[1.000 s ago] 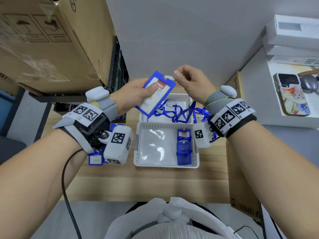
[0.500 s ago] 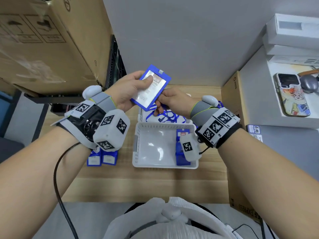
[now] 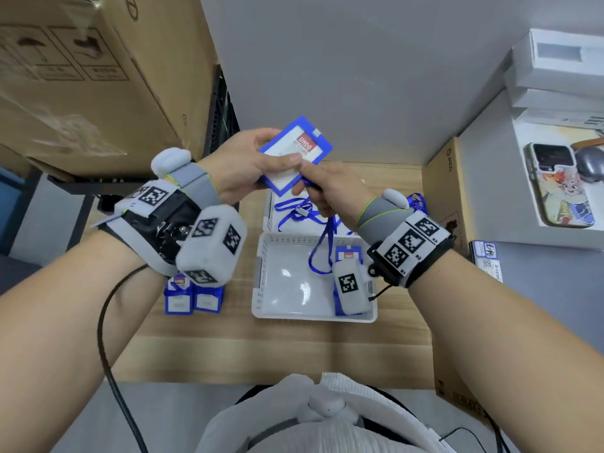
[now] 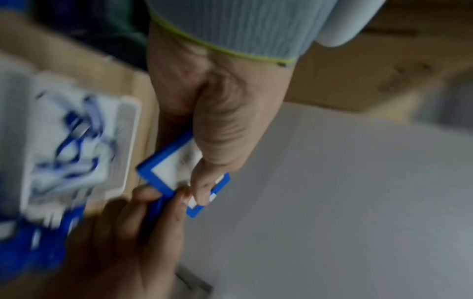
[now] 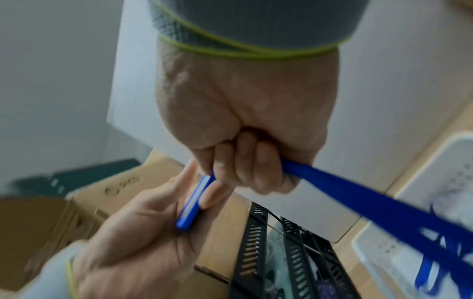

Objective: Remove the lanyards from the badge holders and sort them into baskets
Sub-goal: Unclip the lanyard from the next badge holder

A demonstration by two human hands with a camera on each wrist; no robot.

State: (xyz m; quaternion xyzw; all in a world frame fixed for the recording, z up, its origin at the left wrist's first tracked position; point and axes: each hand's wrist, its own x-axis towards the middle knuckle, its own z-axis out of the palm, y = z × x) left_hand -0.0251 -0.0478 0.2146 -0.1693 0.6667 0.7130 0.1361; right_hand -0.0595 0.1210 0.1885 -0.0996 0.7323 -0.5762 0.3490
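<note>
My left hand [image 3: 276,156] holds up a blue badge holder [image 3: 294,152] with a white card, thumb on its face, above the far basket. My right hand [image 3: 313,188] touches the holder's lower edge, its fingers curled round a blue lanyard [image 3: 322,253]. The strap hangs in a loop over the near white basket [image 3: 261,289], which has blue badge holders [image 3: 348,256] in its right end. The far white basket [image 3: 268,210] holds a tangle of blue lanyards [image 3: 294,217]. In the right wrist view the strap [image 5: 358,198] runs out of the fist [image 5: 238,172].
Two blue badge holders [image 3: 192,299] lie on the wooden table left of the near basket. Large cardboard boxes [image 3: 81,76] and a black crate [image 3: 222,119] stand at the left. A cardboard box [image 3: 447,191] and a white shelf with a phone [image 3: 555,184] stand at the right.
My right hand has come down from the clip at the holder's top to its lower edge. A lanyard loop now hangs from it over the near basket.
</note>
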